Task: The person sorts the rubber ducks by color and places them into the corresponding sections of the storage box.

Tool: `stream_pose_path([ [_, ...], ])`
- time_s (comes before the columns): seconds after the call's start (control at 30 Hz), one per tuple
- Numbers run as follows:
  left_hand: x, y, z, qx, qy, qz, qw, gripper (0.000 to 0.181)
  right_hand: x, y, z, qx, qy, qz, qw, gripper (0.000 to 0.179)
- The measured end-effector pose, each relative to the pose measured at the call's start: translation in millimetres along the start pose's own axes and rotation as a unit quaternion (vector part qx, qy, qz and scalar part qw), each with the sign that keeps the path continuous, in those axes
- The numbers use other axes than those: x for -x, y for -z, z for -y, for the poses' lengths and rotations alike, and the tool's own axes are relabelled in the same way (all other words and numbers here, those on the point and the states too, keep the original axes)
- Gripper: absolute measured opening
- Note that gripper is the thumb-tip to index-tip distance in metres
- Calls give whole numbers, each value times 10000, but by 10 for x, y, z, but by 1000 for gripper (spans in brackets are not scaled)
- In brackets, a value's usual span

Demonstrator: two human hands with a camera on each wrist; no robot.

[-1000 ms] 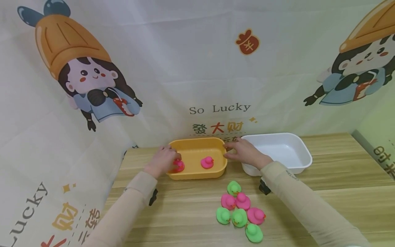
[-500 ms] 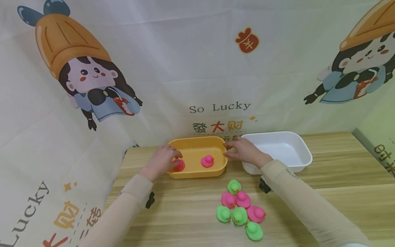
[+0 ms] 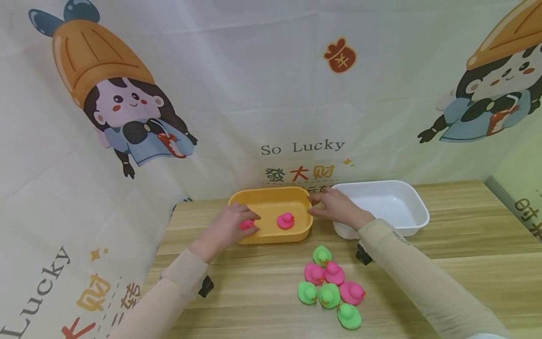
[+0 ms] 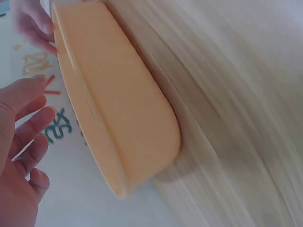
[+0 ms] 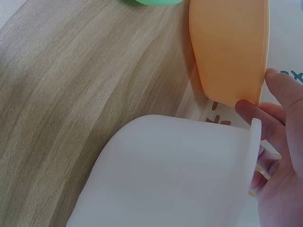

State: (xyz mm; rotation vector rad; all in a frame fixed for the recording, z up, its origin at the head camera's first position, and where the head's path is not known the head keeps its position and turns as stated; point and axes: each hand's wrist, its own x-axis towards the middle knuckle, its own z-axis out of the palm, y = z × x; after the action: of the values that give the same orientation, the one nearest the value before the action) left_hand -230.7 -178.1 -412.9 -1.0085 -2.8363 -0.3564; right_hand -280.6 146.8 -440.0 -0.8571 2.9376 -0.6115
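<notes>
In the head view my left hand (image 3: 226, 228) hovers over the left end of the yellow tub (image 3: 271, 238), its fingers spread loosely. Below them a pink rubber duck (image 3: 246, 225) shows partly, the rest hidden by the hand. The left wrist view has the fingers (image 4: 35, 123) beside the tub's rim with nothing held. A second pink duck (image 3: 285, 220) sits inside the tub toward the right. My right hand (image 3: 338, 207) touches the tub's right end with extended thumb and fingers; the right wrist view shows fingertips (image 5: 246, 109) at its rim.
To the right of the yellow tub stands a white tub (image 3: 394, 209), partly behind my right forearm. Several green and pink ducks (image 3: 329, 295) lie clustered on the wooden table (image 3: 254, 292) in front. A printed cloth (image 3: 237, 94) hangs close behind both tubs.
My left hand has shifted to the right over the tub, its fingers reaching further past the left pink duck. The right hand keeps its place at the tub's end.
</notes>
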Motion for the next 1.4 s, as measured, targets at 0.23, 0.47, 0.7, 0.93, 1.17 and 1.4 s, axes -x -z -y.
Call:
stream_pose_path([
  [0.23,46,-119,-277,274,-828,-227,9959,26,3,-14,-18,-42,21,5,10000,45],
  [0.47,109,-312,-547,713,-1169,-71,9906,29,14,-26,-16,-128,22,-22,9999,44],
  [0.7,114,-520,-781,1269,-1092,274,9855,31,15,-34,-28,-169,-52,-55,9998,43],
  [0.93,79,-682,-902,1579,-882,489,9823,30,19,-42,-33,-281,-48,-124,9995,46],
  [1.17,13,-806,-936,1671,-876,624,9801,28,16,-59,-52,-279,90,-292,9991,47],
  [1.4,-70,-855,-986,1785,-919,891,9756,28,19,-50,-50,-266,147,-392,9988,47],
])
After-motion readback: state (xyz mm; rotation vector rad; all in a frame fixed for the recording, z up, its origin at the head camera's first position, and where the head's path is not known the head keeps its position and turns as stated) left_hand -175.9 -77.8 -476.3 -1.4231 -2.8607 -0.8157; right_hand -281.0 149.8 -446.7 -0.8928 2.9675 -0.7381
